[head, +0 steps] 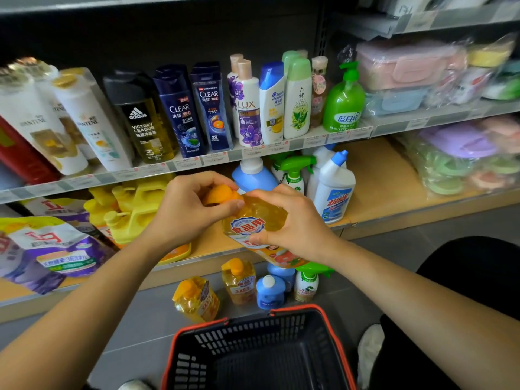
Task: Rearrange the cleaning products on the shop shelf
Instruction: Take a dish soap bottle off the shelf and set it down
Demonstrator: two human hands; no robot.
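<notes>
I hold a yellow dish-soap bottle (254, 220) with an orange cap, tilted, in front of the lower wooden shelf (377, 192). My left hand (191, 209) grips the orange cap end. My right hand (292, 223) is wrapped round the bottle's body over its label. On the floor below stand two more yellow dish-soap bottles (197, 299) (239, 280), blue bottles (270, 291) and a green-capped spray bottle (306, 282). On the lower shelf behind my hands are a blue bottle (253, 175), green trigger sprays (294, 173) and a white toilet cleaner (333, 187).
A black basket with a red rim (253, 350) sits on the floor near me. Yellow jugs (126, 206) and purple refill pouches (56, 249) fill the lower shelf's left. Shampoo bottles (180, 108) line the upper shelf. Wrapped plastic boxes (450, 153) lie at right.
</notes>
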